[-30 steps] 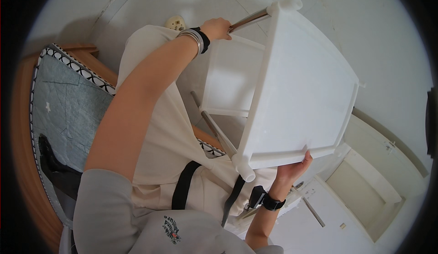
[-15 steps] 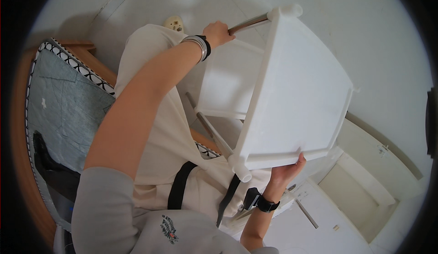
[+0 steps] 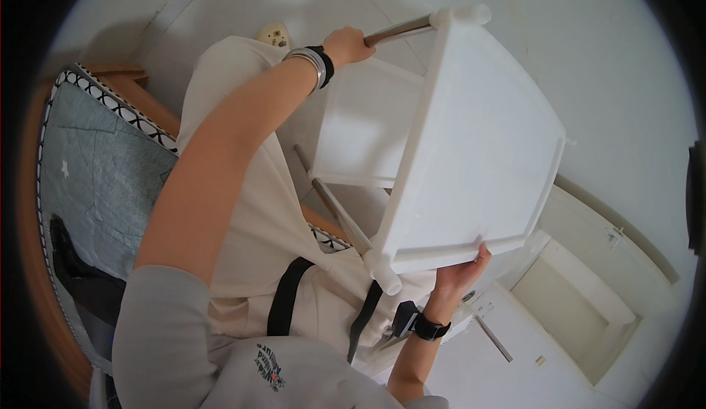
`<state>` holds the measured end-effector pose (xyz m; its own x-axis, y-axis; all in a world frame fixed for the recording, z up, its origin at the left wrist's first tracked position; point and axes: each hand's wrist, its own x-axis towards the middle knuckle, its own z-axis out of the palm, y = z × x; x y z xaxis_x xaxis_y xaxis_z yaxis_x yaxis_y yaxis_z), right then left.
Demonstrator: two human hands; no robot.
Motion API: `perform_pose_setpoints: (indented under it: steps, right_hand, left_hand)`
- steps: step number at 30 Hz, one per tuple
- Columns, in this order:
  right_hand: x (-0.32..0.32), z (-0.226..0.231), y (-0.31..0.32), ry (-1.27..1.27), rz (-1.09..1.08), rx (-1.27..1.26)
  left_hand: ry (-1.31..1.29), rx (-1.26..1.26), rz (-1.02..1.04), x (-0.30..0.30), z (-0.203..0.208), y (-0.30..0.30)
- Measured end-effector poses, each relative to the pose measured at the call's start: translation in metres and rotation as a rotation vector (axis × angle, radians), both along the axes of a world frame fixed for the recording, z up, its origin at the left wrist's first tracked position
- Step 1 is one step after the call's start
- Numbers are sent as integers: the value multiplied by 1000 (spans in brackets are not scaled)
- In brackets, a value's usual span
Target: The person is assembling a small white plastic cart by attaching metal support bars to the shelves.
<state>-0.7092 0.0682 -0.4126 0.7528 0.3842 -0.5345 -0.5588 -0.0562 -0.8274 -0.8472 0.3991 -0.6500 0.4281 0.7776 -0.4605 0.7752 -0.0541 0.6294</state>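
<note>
White rack [image 3: 478, 144] overlapping trousers [image 3: 243, 240] | grey panel [image 3: 103, 155] left | cream shoe [image 3: 273, 35] beyond

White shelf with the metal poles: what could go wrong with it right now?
1. The right hand holds the white shelf by its lower edge, so it might slip and let the shelf tip.
2. The left hand grips a metal pole; with a hard pull, the pole could perhaps come loose.
3. A white corner piece looks close to the person's trousers, so it might bump them.
</note>
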Motion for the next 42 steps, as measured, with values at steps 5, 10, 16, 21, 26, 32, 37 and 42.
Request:
perform_pose_setpoints:
  steps: [5,10,16,21,26,32,37,42]
  right_hand:
    - [5,0,-4,-21,-28,7]
    - [4,-4,-4,5,-36,36]
    - [4,-3,-4,21,-31,46]
    - [5,-2,-4,1,-23,23]
    - [6,-3,-3,4,-35,14]
    - [16,-6,-11,-46,-79,-47]
    - [21,-7,-8,-130,-111,-86]
    - [35,-5,-10,-185,-102,-128]
  left_hand:
    - [-24,-58,-98,2,4,8]
    - [-40,-81,-191,-4,0,11]
    - [-69,-198,-135,-5,3,12]
    - [-73,-269,-204,-6,3,14]
    - [-104,-312,-177,-6,-1,16]
    - [-165,-404,-310,-14,-15,11]
    - [-222,-179,-397,-12,-36,-1]
    - [-190,-73,-530,-8,-17,-9]
